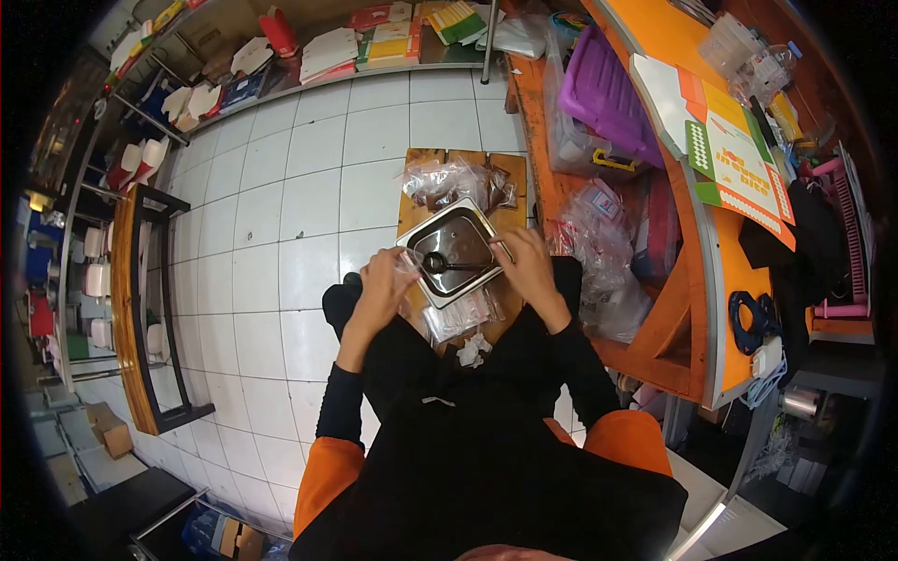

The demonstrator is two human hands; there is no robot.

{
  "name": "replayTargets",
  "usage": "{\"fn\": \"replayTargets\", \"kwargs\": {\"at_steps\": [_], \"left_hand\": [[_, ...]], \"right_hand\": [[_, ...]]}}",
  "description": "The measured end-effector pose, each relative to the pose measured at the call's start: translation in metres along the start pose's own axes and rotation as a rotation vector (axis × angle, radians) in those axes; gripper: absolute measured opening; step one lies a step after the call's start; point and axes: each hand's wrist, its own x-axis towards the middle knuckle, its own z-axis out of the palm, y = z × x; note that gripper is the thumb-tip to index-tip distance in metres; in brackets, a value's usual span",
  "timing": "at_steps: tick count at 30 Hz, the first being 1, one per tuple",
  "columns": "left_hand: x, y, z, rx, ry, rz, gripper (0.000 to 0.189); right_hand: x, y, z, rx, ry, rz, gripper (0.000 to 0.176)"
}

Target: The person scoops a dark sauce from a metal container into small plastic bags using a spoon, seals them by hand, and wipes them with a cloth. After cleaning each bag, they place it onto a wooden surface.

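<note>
A rectangular metal pan with dark liquid in it stands on a low wooden bench in front of me. Inside it lies the round bowl of a ladle, its handle running right toward my right hand. The fingers of that hand are closed around the handle's end at the pan's right rim. On the other side, my left hand pinches a small clear plastic bag beside the pan's left rim. Filled bags of dark sauce lie behind the pan, and a stack of clear bags lies just before it.
Crumpled white tissue sits near my lap. At the right, an orange workbench holds printed cartons, with a purple basket and plastic bags nearby. A wooden-topped bench stands left on the white tiles.
</note>
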Motion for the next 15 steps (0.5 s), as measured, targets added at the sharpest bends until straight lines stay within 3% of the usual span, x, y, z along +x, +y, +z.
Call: {"fn": "replayTargets", "kwargs": {"at_steps": [1, 4, 7, 10, 13, 15], "left_hand": [[-0.001, -0.011, 0.002, -0.149, -0.001, -0.062, 0.04], [-0.001, -0.041, 0.016, -0.512, 0.034, -0.18, 0.041], [-0.001, -0.066, 0.032, -0.693, 0.079, -0.382, 0.049], [0.004, -0.075, 0.031, -0.287, -0.057, -0.531, 0.057], [0.01, -0.086, 0.041, -0.461, -0.07, -0.575, 0.067], [0.014, -0.075, 0.038, -0.752, -0.037, -0.613, 0.071]], "right_hand": [[-0.003, 0.013, 0.002, -0.239, 0.08, -0.021, 0.02], [-0.022, 0.041, 0.023, -0.454, -0.015, 0.049, 0.027], [-0.032, 0.054, 0.037, -0.413, -0.186, 0.03, 0.03], [-0.028, 0.052, 0.035, -0.438, -0.174, -0.179, 0.025], [-0.017, 0.042, 0.027, -0.553, -0.105, -0.304, 0.019], [-0.007, 0.036, 0.022, -0.657, -0.044, -0.365, 0.015]]}}
